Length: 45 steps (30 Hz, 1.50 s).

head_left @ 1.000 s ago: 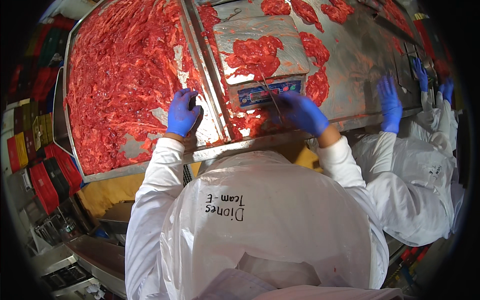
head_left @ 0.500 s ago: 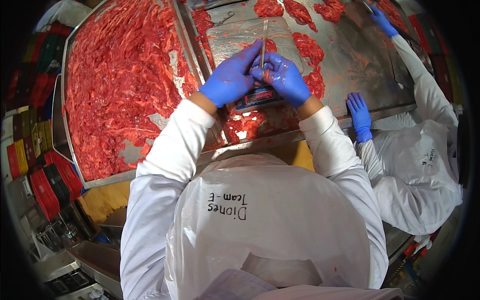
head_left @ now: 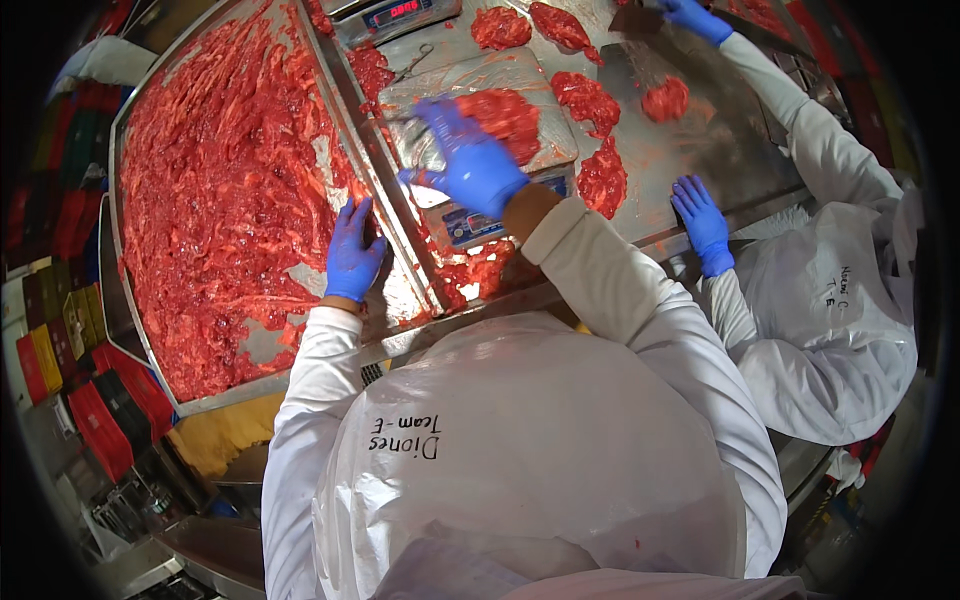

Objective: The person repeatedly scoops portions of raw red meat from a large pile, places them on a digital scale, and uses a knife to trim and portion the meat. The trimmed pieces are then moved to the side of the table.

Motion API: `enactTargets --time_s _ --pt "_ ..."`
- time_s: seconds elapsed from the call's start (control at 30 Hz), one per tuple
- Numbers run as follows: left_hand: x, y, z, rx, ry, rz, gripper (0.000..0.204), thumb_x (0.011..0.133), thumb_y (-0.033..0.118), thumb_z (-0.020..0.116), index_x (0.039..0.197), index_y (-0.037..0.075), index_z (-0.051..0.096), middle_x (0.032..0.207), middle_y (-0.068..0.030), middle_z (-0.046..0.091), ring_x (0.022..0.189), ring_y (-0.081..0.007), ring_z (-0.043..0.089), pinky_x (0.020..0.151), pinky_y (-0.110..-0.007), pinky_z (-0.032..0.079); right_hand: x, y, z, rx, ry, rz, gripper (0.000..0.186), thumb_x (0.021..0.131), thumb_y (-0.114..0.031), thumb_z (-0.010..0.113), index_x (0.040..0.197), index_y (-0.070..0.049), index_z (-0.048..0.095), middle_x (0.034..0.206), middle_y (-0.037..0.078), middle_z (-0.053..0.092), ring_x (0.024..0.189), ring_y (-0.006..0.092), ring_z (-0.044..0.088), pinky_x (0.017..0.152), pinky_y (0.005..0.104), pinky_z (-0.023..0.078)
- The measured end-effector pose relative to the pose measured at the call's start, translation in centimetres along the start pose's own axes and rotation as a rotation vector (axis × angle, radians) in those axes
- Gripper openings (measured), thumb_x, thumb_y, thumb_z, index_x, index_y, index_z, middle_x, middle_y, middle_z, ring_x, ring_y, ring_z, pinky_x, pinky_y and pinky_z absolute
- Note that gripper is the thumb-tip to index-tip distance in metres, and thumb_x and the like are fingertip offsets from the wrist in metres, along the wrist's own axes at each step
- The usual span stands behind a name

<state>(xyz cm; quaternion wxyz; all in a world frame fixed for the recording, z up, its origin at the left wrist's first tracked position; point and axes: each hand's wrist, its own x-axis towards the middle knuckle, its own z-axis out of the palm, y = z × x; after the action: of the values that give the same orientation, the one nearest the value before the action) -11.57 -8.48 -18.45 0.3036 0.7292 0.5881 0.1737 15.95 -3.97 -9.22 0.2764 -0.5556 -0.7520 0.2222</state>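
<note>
My left hand (head_left: 353, 252), in a blue glove, lies at the near right side of a large metal tray (head_left: 372, 150) of shredded red meat (head_left: 220, 200). Its fingers are stretched out, with nothing seen in them. Over the near left part of a bench scale (head_left: 478, 224) is my right hand (head_left: 478, 172), its fingers smeared by motion. A thin dark streak shows by those fingertips; I cannot tell whether the hand holds it. On the scale's metal plate (head_left: 550, 130) sits a flat portion of meat (head_left: 503, 122), partly behind the right hand.
Scissors (head_left: 412, 62) lie beyond the plate, near a second scale (head_left: 395, 18). Several meat portions (head_left: 603, 180) lie right of the plate. A co-worker's one hand (head_left: 697, 18) is by a dark flat blade (head_left: 636, 18); the other hand (head_left: 703, 225) rests at the table edge.
My hands were together over the scale around an upright thin metal tool. Now they are apart: the left is at the tray, the right over the scale's left side. More meat on the plate shows.
</note>
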Motion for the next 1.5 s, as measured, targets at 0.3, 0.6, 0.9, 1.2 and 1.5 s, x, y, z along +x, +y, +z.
enactTargets --time_s 0.3,0.6,0.9,1.2,1.5 --pt "0.0 0.1 -0.8 0.012 -0.048 0.002 0.071 0.081 0.012 0.073 0.149 0.008 0.053 0.158 -0.0254 0.042 0.143 -0.0403 0.046 0.119 -0.043 0.041 -8.3 10.3 -8.4 -0.260 0.542 0.606 0.077 0.087 -0.043 0.081 0.143 -0.001 0.052 0.132 0.025 0.064 0.122 0.0390 0.061 0.103 0.0452 0.048" --pt "7.9 -8.1 -12.9 -0.269 -0.040 -0.295 0.039 0.097 0.012 0.067 0.136 0.004 0.066 0.120 -0.0093 0.074 0.102 -0.0156 0.068 0.093 -0.032 0.055 -21.9 7.9 -3.2 -0.158 0.052 0.465 0.038 0.086 -0.036 0.081 0.108 -0.007 0.068 0.089 0.014 0.068 0.079 0.0312 0.067 0.073 0.0418 0.055" --pt "13.9 -16.4 -18.9 0.334 0.103 -0.529 0.088 0.075 0.044 0.088 0.145 0.000 0.056 0.133 -0.0232 0.068 0.124 -0.0338 0.066 0.103 -0.042 0.052 -20.5 6.2 -3.6 -0.219 -0.107 0.420 0.043 0.082 -0.046 0.081 0.085 -0.008 0.062 0.077 0.014 0.061 0.069 0.0377 0.060 0.063 0.0472 0.047" --pt "2.4 -2.8 -11.6 -0.052 -0.286 -0.443 0.042 0.078 0.022 0.080 0.109 -0.001 0.066 0.089 -0.0160 0.072 0.082 -0.0228 0.069 0.076 -0.038 0.057 -20.9 6.2 -3.5 -0.223 -0.060 0.320 0.036 0.078 -0.034 0.084 0.091 -0.008 0.063 0.082 0.014 0.061 0.076 0.0379 0.061 0.068 0.0472 0.049" --pt "-3.2 4.2 -6.9 0.362 -0.304 0.050 0.028 0.082 0.015 0.071 0.110 0.011 0.071 0.097 -0.0147 0.074 0.096 -0.0366 0.071 0.082 -0.047 0.056 -21.4 7.0 -2.7 -0.124 -0.101 0.224 0.031 0.081 -0.027 0.083 0.103 -0.012 0.067 0.086 0.009 0.065 0.077 0.0323 0.065 0.070 0.0448 0.053"
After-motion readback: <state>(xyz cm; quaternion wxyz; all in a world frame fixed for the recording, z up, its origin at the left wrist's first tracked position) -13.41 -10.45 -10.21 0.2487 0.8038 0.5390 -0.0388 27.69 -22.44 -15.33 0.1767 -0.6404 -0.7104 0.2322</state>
